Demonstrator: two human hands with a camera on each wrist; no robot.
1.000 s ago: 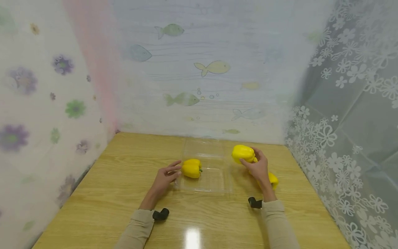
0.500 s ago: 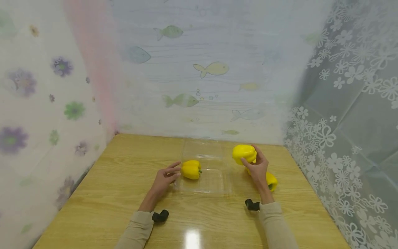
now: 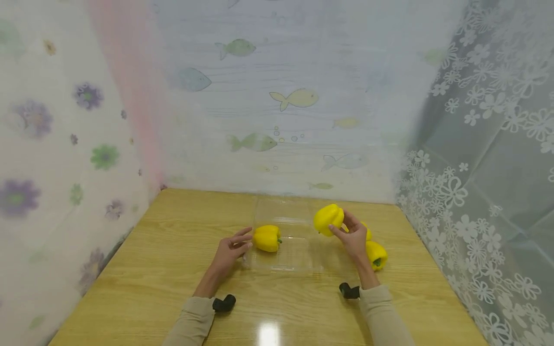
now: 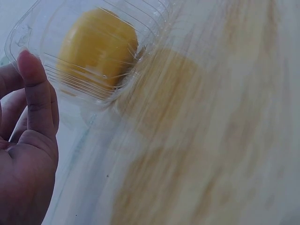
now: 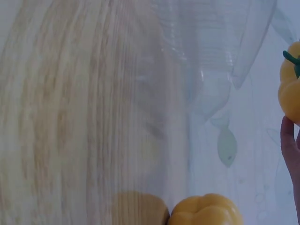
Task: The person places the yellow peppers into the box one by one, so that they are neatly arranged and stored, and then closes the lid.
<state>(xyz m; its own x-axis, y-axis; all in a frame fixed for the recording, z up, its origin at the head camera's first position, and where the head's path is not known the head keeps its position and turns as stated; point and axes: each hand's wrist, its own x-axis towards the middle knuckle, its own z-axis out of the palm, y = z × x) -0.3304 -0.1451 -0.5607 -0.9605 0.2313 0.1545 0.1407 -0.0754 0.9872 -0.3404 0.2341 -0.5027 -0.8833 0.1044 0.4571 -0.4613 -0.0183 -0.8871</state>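
A clear plastic container [image 3: 295,262] with its lid folded back stands mid-table. One yellow bell pepper [image 3: 266,238] lies on its side at the container's left, its green stem pointing right. My left hand [image 3: 228,252] pinches the container's left rim; in the left wrist view the thumb [image 4: 32,68] lies against the rim's corner. My right hand [image 3: 356,241] holds another yellow bell pepper [image 3: 327,219] in the air at the container's right side, thumb on its near face. The right wrist view catches this pepper's green stem [image 5: 297,63] at its edge.
Two more yellow peppers rest right of the container: a near pepper [image 3: 376,255] and a farther pepper [image 3: 367,232] partly hidden by my right hand. A fish-printed curtain [image 3: 281,120] hangs behind the wooden table [image 3: 277,307], with patterned curtains on both sides.
My right hand has moved left toward the container with its pepper, which has tilted. More of the peppers behind that hand shows. My left hand stays at the rim.
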